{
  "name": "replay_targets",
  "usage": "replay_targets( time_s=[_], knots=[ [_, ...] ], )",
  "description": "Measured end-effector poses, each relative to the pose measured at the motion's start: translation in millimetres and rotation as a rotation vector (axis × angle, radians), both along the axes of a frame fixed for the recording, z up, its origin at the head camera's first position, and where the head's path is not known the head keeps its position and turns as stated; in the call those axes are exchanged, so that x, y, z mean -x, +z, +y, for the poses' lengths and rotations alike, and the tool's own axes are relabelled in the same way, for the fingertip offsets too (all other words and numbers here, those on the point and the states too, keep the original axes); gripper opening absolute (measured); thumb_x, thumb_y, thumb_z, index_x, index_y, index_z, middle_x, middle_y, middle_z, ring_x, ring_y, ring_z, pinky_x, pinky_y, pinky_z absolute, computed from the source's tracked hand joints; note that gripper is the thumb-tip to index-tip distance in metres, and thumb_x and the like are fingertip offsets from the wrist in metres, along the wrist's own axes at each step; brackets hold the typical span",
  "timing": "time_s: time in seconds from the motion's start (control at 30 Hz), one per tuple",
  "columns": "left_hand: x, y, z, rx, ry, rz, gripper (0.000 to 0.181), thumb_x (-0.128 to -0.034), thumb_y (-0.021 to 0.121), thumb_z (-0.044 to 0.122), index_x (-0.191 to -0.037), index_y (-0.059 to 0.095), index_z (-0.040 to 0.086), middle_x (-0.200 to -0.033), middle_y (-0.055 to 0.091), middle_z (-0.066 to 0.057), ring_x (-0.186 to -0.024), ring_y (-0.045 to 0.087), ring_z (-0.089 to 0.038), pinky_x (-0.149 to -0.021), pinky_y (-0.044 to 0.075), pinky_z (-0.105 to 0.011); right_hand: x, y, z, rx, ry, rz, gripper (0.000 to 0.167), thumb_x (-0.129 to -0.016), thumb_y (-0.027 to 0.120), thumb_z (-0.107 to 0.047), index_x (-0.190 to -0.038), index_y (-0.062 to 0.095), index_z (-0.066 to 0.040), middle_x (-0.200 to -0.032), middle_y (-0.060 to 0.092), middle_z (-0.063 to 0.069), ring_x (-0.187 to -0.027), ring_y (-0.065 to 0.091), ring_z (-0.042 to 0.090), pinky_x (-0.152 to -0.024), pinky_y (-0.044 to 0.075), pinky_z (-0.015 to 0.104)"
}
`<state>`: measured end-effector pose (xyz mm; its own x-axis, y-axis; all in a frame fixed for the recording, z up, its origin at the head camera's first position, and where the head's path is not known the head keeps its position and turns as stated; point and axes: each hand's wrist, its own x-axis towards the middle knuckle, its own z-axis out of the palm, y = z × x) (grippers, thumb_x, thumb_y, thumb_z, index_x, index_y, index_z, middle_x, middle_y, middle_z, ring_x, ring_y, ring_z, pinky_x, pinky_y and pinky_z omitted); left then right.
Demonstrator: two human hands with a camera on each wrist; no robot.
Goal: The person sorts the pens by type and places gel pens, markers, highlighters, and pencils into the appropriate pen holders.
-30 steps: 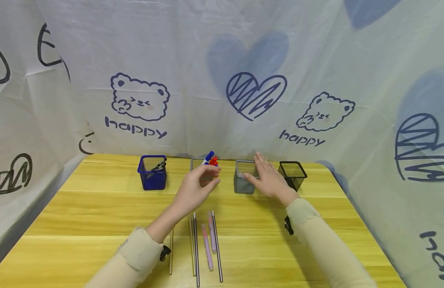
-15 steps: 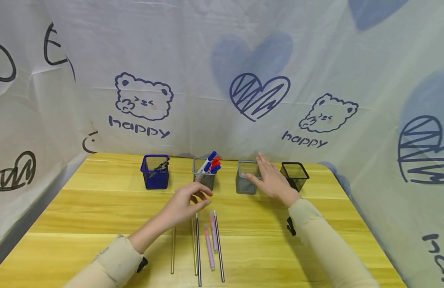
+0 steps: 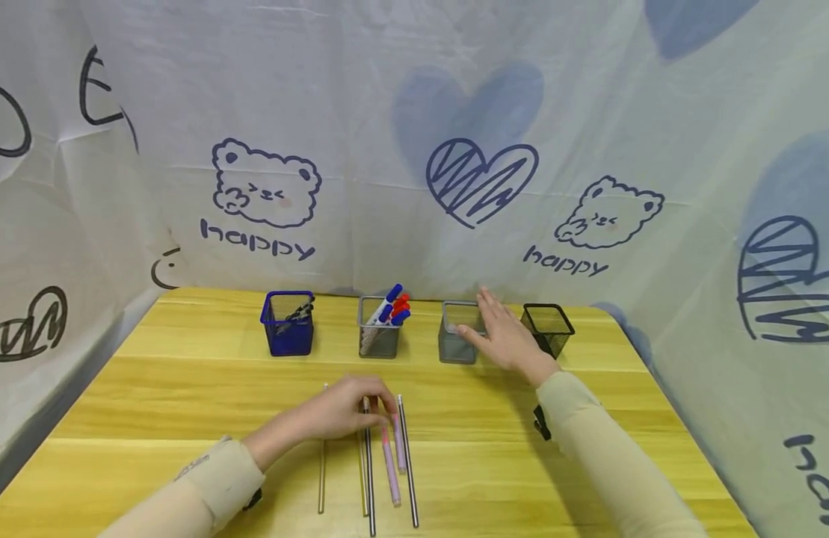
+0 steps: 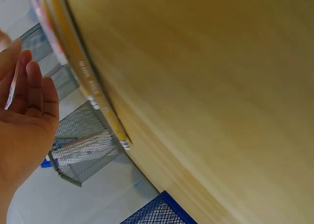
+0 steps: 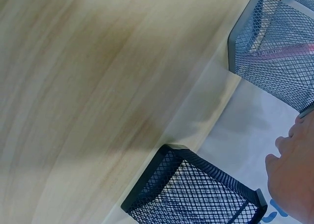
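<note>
My left hand (image 3: 347, 407) hovers over the upper ends of the pencils and markers, its fingers loosely bent near the pink tops of two lilac markers (image 3: 391, 474). In the left wrist view those fingers (image 4: 35, 89) look relaxed, beside a pink marker (image 4: 51, 35) and gold pencils (image 4: 88, 79). Dark pencils (image 3: 407, 467) lie on both sides of the markers. My right hand (image 3: 511, 344) rests with fairly straight fingers at the right side of a grey mesh pen holder (image 3: 457, 350), its thumb at the rim. Through that holder's mesh a pink stick (image 5: 284, 52) shows in the right wrist view.
A blue mesh holder (image 3: 289, 338) with black pens stands at the back left. Beside it a grey holder (image 3: 379, 345) carries blue and red markers (image 3: 394, 308). A black mesh holder (image 3: 554, 340) stands right of my right hand. A printed cloth (image 3: 367, 187) hangs behind the table.
My left hand has come down and toward me, away from the grey holder with the markers, to the lilac markers' tops. The right hand stays at its holder.
</note>
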<state>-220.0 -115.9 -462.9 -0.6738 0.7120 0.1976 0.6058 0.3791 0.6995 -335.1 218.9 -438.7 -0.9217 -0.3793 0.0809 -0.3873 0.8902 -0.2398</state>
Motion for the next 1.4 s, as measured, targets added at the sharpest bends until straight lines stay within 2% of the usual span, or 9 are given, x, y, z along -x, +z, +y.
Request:
replay_targets(
  time_s=[0.17, 0.33, 0.5, 0.8, 0.93, 1.17, 1.4],
  knots=[
    [2.0, -5.6, 0.7, 0.061, -0.059, -0.019, 0.014, -0.0910, 0.079, 0.006, -0.102, 0.077, 0.014, -0.102, 0.070, 0.007, -0.088, 0.062, -0.006, -0.080, 0.058, -0.025, -1.8, 1.6, -2.8, -0.003, 0.000, -0.005, 0.102, -0.101, 0.028, -0.078, -0.166, 0.011, -0.001, -0.175, 0.004, 0.014, -0.160, 0.009, 0.031, -0.130, 0.012, 0.051],
    [3.7, -5.5, 2.4, 0.097, -0.103, 0.024, 0.013, -0.0887, 0.083, 0.014, -0.100, 0.079, 0.016, -0.101, 0.071, 0.011, -0.093, 0.063, -0.009, -0.089, 0.053, -0.030, -2.5, 3.6, -5.0, 0.000, 0.005, -0.009, 0.101, -0.101, 0.029, -0.077, -0.166, 0.012, 0.000, -0.175, 0.004, 0.014, -0.160, 0.010, 0.032, -0.130, 0.011, 0.050],
    [7.0, -5.6, 4.4, 0.130, -0.137, 0.049, 0.012, -0.0867, 0.084, 0.017, -0.097, 0.080, 0.018, -0.099, 0.072, 0.014, -0.096, 0.062, -0.003, -0.099, 0.047, -0.032, -1.5, 3.4, -4.3, -0.004, 0.005, -0.005, 0.102, -0.100, 0.026, -0.078, -0.166, 0.012, -0.001, -0.175, 0.003, 0.013, -0.160, 0.010, 0.032, -0.130, 0.011, 0.050],
    [8.9, -5.6, 5.4, 0.163, -0.159, 0.026, 0.011, -0.0859, 0.085, 0.016, -0.095, 0.081, 0.021, -0.100, 0.070, 0.017, -0.094, 0.057, -0.002, -0.088, 0.048, -0.025, -1.3, 1.6, -1.7, 0.005, -0.002, -0.007, 0.104, -0.100, 0.027, -0.080, -0.166, 0.013, -0.001, -0.175, 0.002, 0.012, -0.160, 0.009, 0.032, -0.130, 0.011, 0.051],
    [9.3, -5.9, 5.6, 0.161, -0.163, -0.011, 0.011, -0.0849, 0.085, 0.015, -0.095, 0.082, 0.019, -0.100, 0.070, 0.016, -0.092, 0.057, -0.002, -0.084, 0.050, -0.022, -1.4, 1.2, -0.8, 0.004, -0.001, -0.003, 0.104, -0.099, 0.027, -0.080, -0.166, 0.013, -0.001, -0.175, 0.004, 0.013, -0.160, 0.010, 0.033, -0.130, 0.012, 0.052],
    [8.7, -5.1, 6.2, 0.133, -0.155, -0.119, 0.011, -0.0840, 0.085, 0.010, -0.094, 0.083, 0.015, -0.099, 0.069, 0.012, -0.089, 0.061, -0.004, -0.077, 0.057, -0.021, -1.4, 1.0, -0.4, 0.007, -0.001, -0.008, 0.102, -0.101, 0.030, -0.077, -0.166, 0.012, -0.001, -0.175, 0.003, 0.013, -0.160, 0.010, 0.033, -0.130, 0.011, 0.052],
    [6.0, -3.7, 4.1, 0.094, -0.137, -0.186, 0.012, -0.0835, 0.085, 0.008, -0.094, 0.082, 0.014, -0.101, 0.070, 0.010, -0.088, 0.063, -0.003, -0.079, 0.059, -0.022, -1.0, 1.0, 0.2, 0.004, 0.004, -0.010, 0.102, -0.101, 0.031, -0.076, -0.166, 0.012, 0.000, -0.175, 0.002, 0.014, -0.160, 0.009, 0.034, -0.129, 0.010, 0.054]
  ],
)
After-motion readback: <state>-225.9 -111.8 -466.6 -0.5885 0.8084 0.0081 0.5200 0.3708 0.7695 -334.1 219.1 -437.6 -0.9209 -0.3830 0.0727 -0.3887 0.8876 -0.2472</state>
